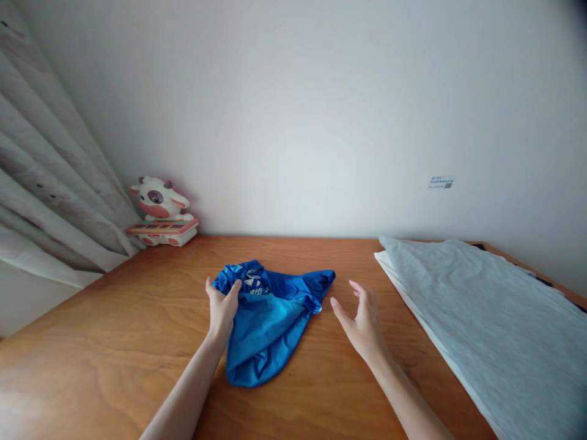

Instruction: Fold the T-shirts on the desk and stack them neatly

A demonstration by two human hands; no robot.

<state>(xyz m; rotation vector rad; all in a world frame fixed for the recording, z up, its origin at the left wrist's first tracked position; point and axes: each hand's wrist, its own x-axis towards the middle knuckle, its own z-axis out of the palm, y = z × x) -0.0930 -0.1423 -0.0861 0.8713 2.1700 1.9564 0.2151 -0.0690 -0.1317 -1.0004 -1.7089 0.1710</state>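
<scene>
A crumpled piece of shiny blue fabric [266,318] with a white printed logo and characters lies on the wooden table [137,342]. Its kind is not clear from its folds; one rounded flap hangs toward me and a narrow end points right. At its left edge, my left hand [224,305] grips the bunched cloth, thumb over the front, some fingers hidden. My right hand [362,318] is open just right of the fabric, thumb and fingers apart, touching nothing.
A light grey cloth [486,311] lies spread over the table's right side, with white material under its edge. A toy cow with a keyboard [162,214] stands at the back left, near a curtain [50,165]. A white wall [293,122] closes off the back.
</scene>
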